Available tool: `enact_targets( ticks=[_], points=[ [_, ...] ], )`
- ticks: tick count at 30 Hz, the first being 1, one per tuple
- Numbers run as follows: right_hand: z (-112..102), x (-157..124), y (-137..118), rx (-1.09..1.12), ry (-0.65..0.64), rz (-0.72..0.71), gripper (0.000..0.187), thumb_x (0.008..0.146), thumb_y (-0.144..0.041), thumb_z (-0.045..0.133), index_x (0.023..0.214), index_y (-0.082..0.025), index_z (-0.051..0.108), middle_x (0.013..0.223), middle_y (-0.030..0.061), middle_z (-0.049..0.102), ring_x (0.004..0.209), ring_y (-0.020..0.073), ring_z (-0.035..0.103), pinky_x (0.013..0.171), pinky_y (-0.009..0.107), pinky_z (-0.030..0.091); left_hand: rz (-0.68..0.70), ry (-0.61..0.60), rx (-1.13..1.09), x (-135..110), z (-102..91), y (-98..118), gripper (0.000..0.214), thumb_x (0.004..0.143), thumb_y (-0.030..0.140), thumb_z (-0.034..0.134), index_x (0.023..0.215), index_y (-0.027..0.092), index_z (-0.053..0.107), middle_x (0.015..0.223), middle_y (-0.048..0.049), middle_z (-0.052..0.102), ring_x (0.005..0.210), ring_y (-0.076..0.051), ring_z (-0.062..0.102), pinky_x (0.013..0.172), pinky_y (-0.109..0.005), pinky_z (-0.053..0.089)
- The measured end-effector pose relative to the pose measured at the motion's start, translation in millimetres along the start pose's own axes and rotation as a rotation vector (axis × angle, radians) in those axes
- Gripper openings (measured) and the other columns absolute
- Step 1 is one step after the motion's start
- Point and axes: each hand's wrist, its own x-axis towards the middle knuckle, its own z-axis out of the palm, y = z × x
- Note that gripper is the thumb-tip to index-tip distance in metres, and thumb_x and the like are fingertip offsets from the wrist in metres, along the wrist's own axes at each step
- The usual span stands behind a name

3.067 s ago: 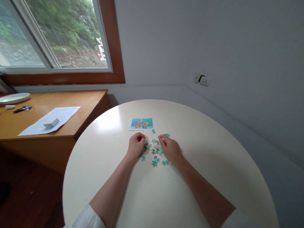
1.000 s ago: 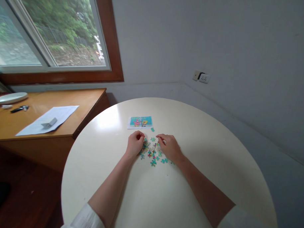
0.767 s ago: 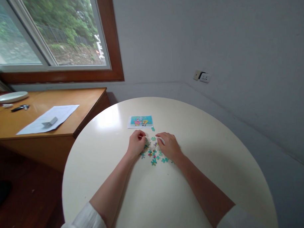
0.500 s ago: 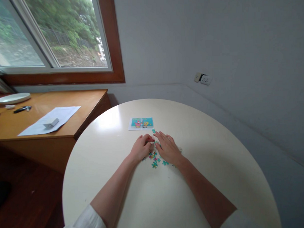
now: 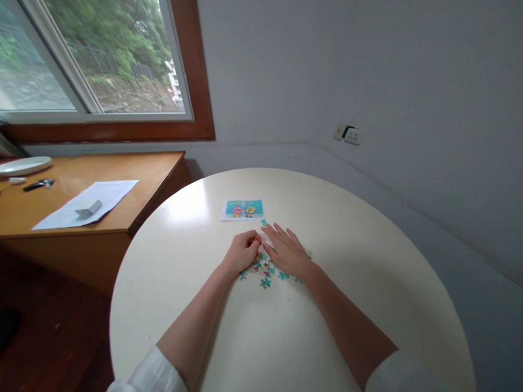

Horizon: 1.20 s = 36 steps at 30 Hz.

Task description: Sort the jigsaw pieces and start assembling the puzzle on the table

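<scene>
Open tabletop (image 5: 258,345) around puzzle pieces (image 5: 265,283)

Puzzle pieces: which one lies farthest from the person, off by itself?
The single teal piece at the picture card's near corner, just beyond the right hand. The other pieces cluster nearer the person, between that hand and the left hand.

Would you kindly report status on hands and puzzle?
Left hand curled, right hand flat, both on small teal cardboard jigsaw pieces. Printed cartoon picture beyond fingertips, untouched.
</scene>
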Motion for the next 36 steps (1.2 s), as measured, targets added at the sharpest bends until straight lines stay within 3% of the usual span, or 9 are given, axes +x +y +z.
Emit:
enact_targets(
  ticks=[4, 9, 13, 16, 21, 27, 32, 36],
  points=[
    [-0.7, 0.0, -0.5, 0.012, 0.011, -0.006, 0.043, 0.09, -0.029, 0.031, 0.131, -0.022, 0.041, 0.139, 0.0072, 0.04, 0.13, 0.0209, 0.031, 0.106, 0.047, 0.02, -0.01, 0.025, 0.01, 0.2, 0.4, -1.5, 0.012, 0.063, 0.016, 0.038, 0.062, 0.017, 0.05, 0.047, 0.0047, 0.047, 0.046, -0.009, 0.043, 0.05, -0.02, 0.034],
    [-1.6, -0.4, -2.1, -0.002, 0.026, -0.002, 0.044, 0.089, -0.031, 0.035, 0.131, -0.021, 0.042, 0.142, 0.0069, 0.035, 0.134, 0.0218, 0.024, 0.107, 0.046, 0.019, -0.019, 0.06, 0.002, 1.6, 1.5, -2.1, 0.012, 0.063, 0.015, 0.037, 0.06, 0.017, 0.049, 0.047, 0.0046, 0.047, 0.047, -0.009, 0.042, 0.051, -0.021, 0.035],
    [-0.4, 0.1, -2.3, 0.018, 0.004, -0.013, 0.043, 0.09, -0.032, 0.035, 0.13, -0.021, 0.041, 0.14, 0.008, 0.039, 0.131, 0.0219, 0.03, 0.106, 0.048, 0.018, -0.006, 0.059, 0.003, 2.2, 1.1, -2.0, 0.012, 0.063, 0.015, 0.038, 0.059, 0.016, 0.05, 0.048, 0.0045, 0.047, 0.048, -0.009, 0.042, 0.051, -0.021, 0.035],
    [-1.3, 0.8, -1.6, 0.051, 0.076, -0.058, 0.037, 0.089, -0.027, 0.036, 0.124, -0.02, 0.047, 0.131, 0.0088, 0.049, 0.123, 0.0203, 0.04, 0.106, 0.046, 0.019, -0.015, 0.062, -0.012, 2.1, 0.3, -1.7, 0.013, 0.063, 0.015, 0.038, 0.061, 0.016, 0.05, 0.048, 0.004, 0.049, 0.048, -0.01, 0.043, 0.051, -0.021, 0.035],
    [-4.6, 1.3, 0.3, 0.098, 0.228, -0.073, 0.027, 0.085, -0.022, 0.044, 0.106, -0.018, 0.059, 0.106, 0.0099, 0.061, 0.102, 0.0201, 0.053, 0.094, 0.037, 0.035, -0.037, 0.108, -0.061, 3.1, -0.3, -3.3, 0.013, 0.062, 0.015, 0.038, 0.06, 0.017, 0.051, 0.046, 0.0041, 0.048, 0.047, -0.01, 0.044, 0.049, -0.021, 0.034],
    [-0.1, 3.4, 3.6, 0.113, 0.186, -0.104, 0.031, 0.087, -0.021, 0.039, 0.109, -0.019, 0.06, 0.119, 0.0086, 0.059, 0.113, 0.0194, 0.05, 0.097, 0.038, 0.033, -0.042, 0.181, -0.148, 5.9, -1.5, -6.9, 0.013, 0.063, 0.016, 0.039, 0.059, 0.017, 0.051, 0.047, 0.0035, 0.049, 0.046, -0.009, 0.043, 0.049, -0.02, 0.034],
    [-1.0, 2.3, 4.7, 0.223, 0.188, -0.178, 0.023, 0.085, -0.023, 0.044, 0.082, -0.02, 0.066, 0.093, 0.0047, 0.069, 0.091, 0.0154, 0.06, 0.086, 0.03, 0.039, -0.052, 0.254, -0.195, 8.0, -3.8, -6.1, 0.012, 0.063, 0.015, 0.04, 0.06, 0.017, 0.051, 0.049, 0.0034, 0.049, 0.048, -0.009, 0.045, 0.051, -0.02, 0.035],
    [-4.6, -1.9, 2.8, 0.194, 0.249, -0.156, 0.028, 0.084, -0.029, 0.045, 0.059, -0.019, 0.055, 0.06, 0.0014, 0.061, 0.063, 0.0137, 0.054, 0.068, 0.025, 0.039, -0.073, 0.294, -0.227, 8.6, -5.0, -4.2, 0.012, 0.064, 0.015, 0.04, 0.061, 0.017, 0.051, 0.053, 0.0027, 0.05, 0.053, -0.009, 0.047, 0.051, -0.02, 0.036]
  ],
)
